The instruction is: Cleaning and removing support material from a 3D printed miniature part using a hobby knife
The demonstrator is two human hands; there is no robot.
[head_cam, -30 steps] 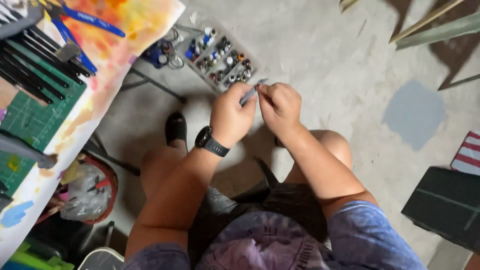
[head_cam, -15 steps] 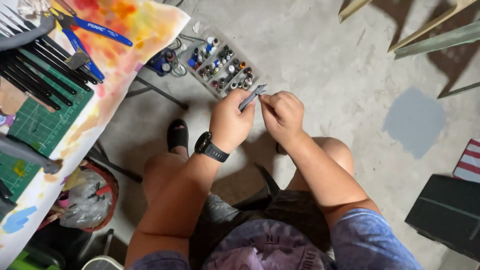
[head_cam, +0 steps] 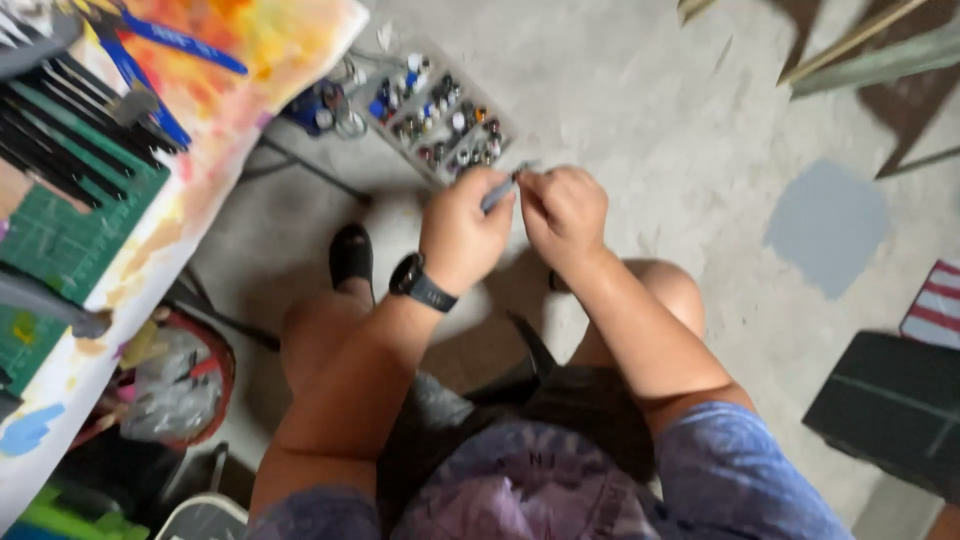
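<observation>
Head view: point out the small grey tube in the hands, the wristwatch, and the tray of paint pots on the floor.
small grey tube (head_cam: pixel 500 190), head view, on its middle between the two hands.
wristwatch (head_cam: pixel 412 277), head view, on its black face.
tray of paint pots (head_cam: pixel 395 85), head view, on its left rim.

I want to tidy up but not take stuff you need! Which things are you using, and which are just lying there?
In use:
- small grey tube, held between left hand and right hand

Lying about:
- tray of small paint pots on the floor
- brushes on the green cutting mat
- red bin
- black box
</observation>
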